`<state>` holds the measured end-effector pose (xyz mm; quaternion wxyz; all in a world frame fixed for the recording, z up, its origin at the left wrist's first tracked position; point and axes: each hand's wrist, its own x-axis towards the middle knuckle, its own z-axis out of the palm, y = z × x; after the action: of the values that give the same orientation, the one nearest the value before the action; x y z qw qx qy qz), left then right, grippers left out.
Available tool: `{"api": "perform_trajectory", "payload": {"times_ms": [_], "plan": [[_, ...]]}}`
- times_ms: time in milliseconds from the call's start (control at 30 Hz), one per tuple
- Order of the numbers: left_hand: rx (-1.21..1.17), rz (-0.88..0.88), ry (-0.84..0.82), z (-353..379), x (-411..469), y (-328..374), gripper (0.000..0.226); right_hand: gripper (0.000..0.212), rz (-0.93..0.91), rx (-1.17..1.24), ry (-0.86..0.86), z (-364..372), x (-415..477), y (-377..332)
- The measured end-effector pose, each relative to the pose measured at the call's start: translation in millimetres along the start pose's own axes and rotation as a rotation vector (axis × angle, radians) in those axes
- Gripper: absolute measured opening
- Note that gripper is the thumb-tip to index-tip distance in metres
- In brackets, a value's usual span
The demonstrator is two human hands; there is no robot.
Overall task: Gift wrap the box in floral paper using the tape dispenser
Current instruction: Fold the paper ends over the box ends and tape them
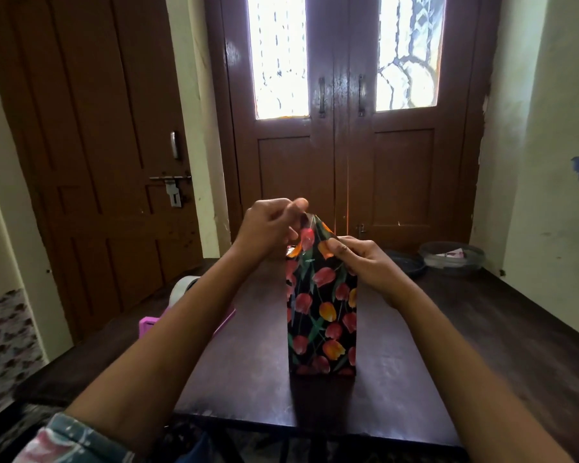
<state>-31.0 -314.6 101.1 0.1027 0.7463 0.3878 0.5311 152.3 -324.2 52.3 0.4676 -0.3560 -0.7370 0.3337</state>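
Observation:
The box (321, 315) stands upright on the dark wooden table (482, 345), covered in black paper with red and orange tulips. Its top end paper is folded into a pointed flap (315, 232). My left hand (269, 228) pinches the tip of that flap from the left. My right hand (365, 265) grips the folded paper at the box's upper right edge. The pink tape dispenser (184, 309) with a clear tape roll sits on the table to the left, partly hidden behind my left forearm.
Two dark round containers (452, 257) sit at the table's far right corner near the wall. Brown double doors with glass panes stand right behind the table. The table's front edge is close to me.

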Motion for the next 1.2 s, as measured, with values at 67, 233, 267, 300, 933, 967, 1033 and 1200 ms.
{"api": "perform_trajectory", "payload": {"times_ms": [67, 233, 267, 300, 933, 967, 1033, 1200], "plan": [[-0.115, -0.076, -0.015, -5, -6, -8, 0.036, 0.023, -0.01, 0.024, 0.08, 5, 1, 5], [-0.21, -0.055, -0.216, -5, -31, -33, 0.013, 0.023, -0.008, 0.056, 0.163, 14, 3, 4], [-0.224, -0.055, -0.195, -5, -32, -34, 0.011, 0.021, -0.01, 0.057, 0.189, 16, 3, 3], [-0.236, -0.058, -0.183, -5, -32, -35, 0.01, 0.018, -0.016, 0.076, 0.221, 18, 2, 1], [-0.222, -0.076, -0.039, 12, -32, -13, 0.014, 0.017, -0.155, -0.02, 0.598, 28, 17, -18], [-0.256, -0.096, -0.037, 12, -31, -12, 0.013, 0.017, -0.164, -0.006, 0.587, 28, 16, -18], [-0.288, -0.142, -0.031, 13, -30, -10, 0.009, 0.015, -0.178, 0.02, 0.552, 27, 14, -19], [-0.294, -0.27, -0.006, 17, -32, -4, 0.017, 0.009, -0.153, 0.052, 0.493, 27, 11, -18]]}}
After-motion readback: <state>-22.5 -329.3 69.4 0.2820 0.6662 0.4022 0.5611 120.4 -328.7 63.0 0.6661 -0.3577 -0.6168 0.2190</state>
